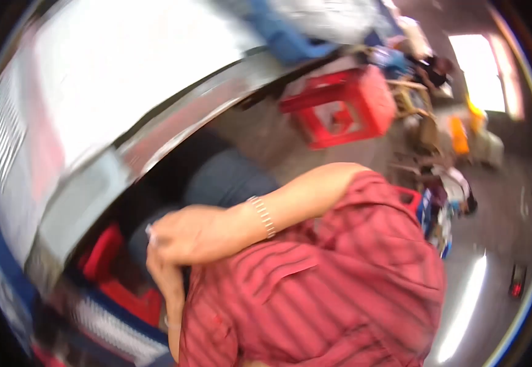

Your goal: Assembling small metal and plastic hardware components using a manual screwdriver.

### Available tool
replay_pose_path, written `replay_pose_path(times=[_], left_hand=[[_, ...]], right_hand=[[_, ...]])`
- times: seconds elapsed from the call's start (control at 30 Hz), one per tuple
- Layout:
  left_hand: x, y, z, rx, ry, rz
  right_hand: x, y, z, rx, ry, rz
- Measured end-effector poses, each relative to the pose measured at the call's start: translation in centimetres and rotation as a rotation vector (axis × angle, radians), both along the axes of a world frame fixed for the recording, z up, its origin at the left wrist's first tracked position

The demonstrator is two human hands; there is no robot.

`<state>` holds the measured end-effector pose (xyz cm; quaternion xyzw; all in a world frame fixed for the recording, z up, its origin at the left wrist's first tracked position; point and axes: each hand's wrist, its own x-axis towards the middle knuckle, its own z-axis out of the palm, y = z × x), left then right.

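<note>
My right hand (186, 235), its wrist circled by a pale link bracelet (262, 216), reaches across in front of my red striped shirt (315, 287). Its fingers curl down against my left hand (167, 274), which comes up from below. The two hands meet over my lap. A small whitish spot shows at the right hand's finger edge; blur hides what it is. Most of the left hand's fingers are covered by the right. Dark blue trousers (229, 177) lie just beyond the hands.
A bright white worktop (137, 55) with a grey edge runs along the upper left. At its far end sits a blue tray (290, 46) with clear plastic. A red crate (345, 110) stands beyond my right arm. Other people (453, 183) and goods are in the background.
</note>
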<state>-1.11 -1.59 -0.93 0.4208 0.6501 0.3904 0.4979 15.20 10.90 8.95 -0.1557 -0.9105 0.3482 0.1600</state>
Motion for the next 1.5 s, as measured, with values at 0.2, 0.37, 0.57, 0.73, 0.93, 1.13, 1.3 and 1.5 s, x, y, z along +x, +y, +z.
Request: replay_pose_path(times=[0.2,0.37,0.57,0.73,0.93,1.13,1.3,1.5], left_hand=[[-0.2,0.8,0.7,-0.321,-0.25,0.07],[-1.0,-1.9,-4.2,0.016,0.01,0.011],[1.8,1.4,1.0,-0.046,0.041,0.102],[1.6,1.1,1.1,-0.189,-0.011,0.107],[1.2,0.8,0.8,-0.136,-0.074,0.09],[1.5,0.6,1.1,-0.104,-0.149,0.108],[1.5,0.6,0.9,-0.12,-0.085,0.131],[1.7,0.8,1.3,-0.066,-0.003,0.109]], right_hand=[[0.5,0.2,1.2,0.009,-0.186,-0.108],[-0.7,-0.5,-1.3,0.068,0.26,-0.065],[1.0,1.4,-0.2,0.116,0.071,0.051],[1.4,1.1,0.3,0.018,-0.162,-0.027],[0.5,1.0,-0.6,-0.01,-0.386,0.048],[0.0,0.3,-3.1,-0.244,-0.421,-0.164],[-1.7,-0.3,-4.7,-0.426,-0.112,-0.27],[-2.4,-0.8,-5.8,-0.364,-0.091,-0.273]])
